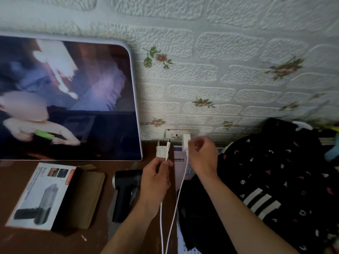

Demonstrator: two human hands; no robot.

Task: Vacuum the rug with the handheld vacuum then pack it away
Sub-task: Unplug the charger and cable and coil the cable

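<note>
The black handheld vacuum lies on the brown table, partly hidden behind my left wrist. Its printed box lies open to the left. My left hand pinches the free end of a white charging cable, plug tip pointing up. My right hand grips the cable's other end at a white charger plugged into the wall socket. Both cable strands run down toward me.
A large screen leans against the wall at left. A small white device sits below the socket. Black patterned clothing is piled at right over papers. A textured brick-pattern wall stands behind.
</note>
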